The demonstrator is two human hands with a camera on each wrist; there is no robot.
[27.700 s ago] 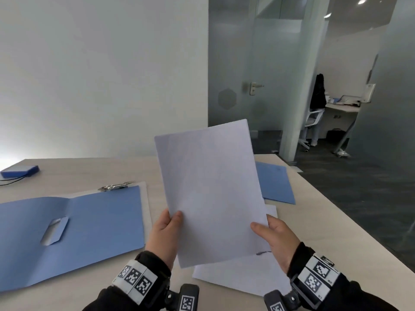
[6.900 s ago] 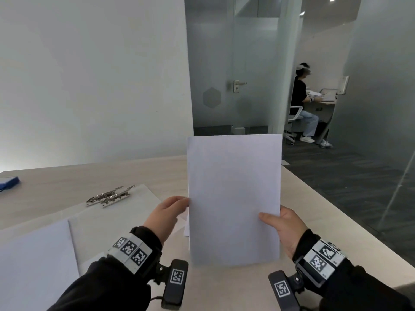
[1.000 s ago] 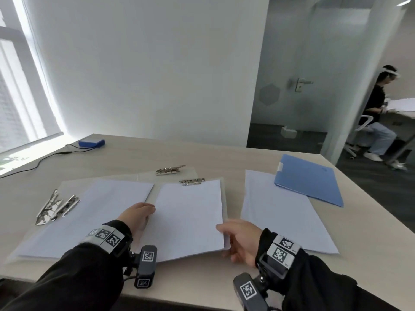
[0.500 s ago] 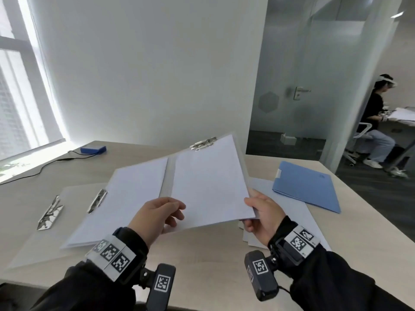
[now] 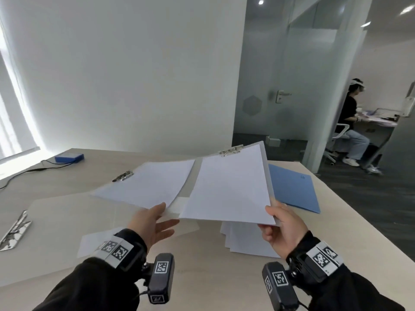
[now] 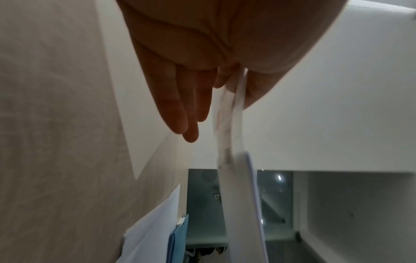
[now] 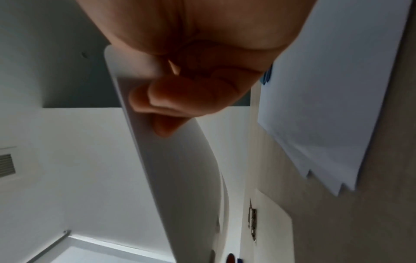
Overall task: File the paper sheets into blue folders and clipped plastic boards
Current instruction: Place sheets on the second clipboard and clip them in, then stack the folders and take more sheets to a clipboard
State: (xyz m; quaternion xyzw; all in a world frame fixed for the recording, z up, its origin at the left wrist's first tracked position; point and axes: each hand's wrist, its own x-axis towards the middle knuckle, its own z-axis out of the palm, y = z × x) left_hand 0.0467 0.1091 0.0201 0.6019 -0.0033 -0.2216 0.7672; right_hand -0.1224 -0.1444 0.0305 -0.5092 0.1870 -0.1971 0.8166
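Head view, raised boards: two clipped plastic boards are held above the table (image 5: 224, 277) at frame centre, each carrying a white sheet.
Right board (image 5: 231, 185): tilted up toward the far side, metal clip (image 5: 230, 151) at its top edge, near right corner pinched by the right hand (image 5: 284, 230), thumb on top of the sheet, fingers curled beneath.
Left board (image 5: 148, 182): lower and flatter, clip (image 5: 123, 176) at its upper left corner; near edge met by the left hand (image 5: 152, 223).
Left hand state: fingers extended and fairly straight; in the left wrist view the sheet edge (image 6: 236, 115) is seen between thumb and fingers (image 6: 180, 110), firmness of the grip cannot be told.
Right wrist view: fingers (image 7: 180, 99) folded against the underside of the board (image 7: 180, 169).
Loose paper sheets (image 5: 247, 241): stacked on the table directly below the right hand.
Blue folder (image 5: 292, 189): closed, flat on the table, right of the raised right board.
Empty board (image 5: 67, 232): lying lower left, clip (image 5: 14, 231) at its left edge.
Blue box (image 5: 69, 157): upper left of the table, cable attached.
Background person (image 5: 352, 122): seated at right.
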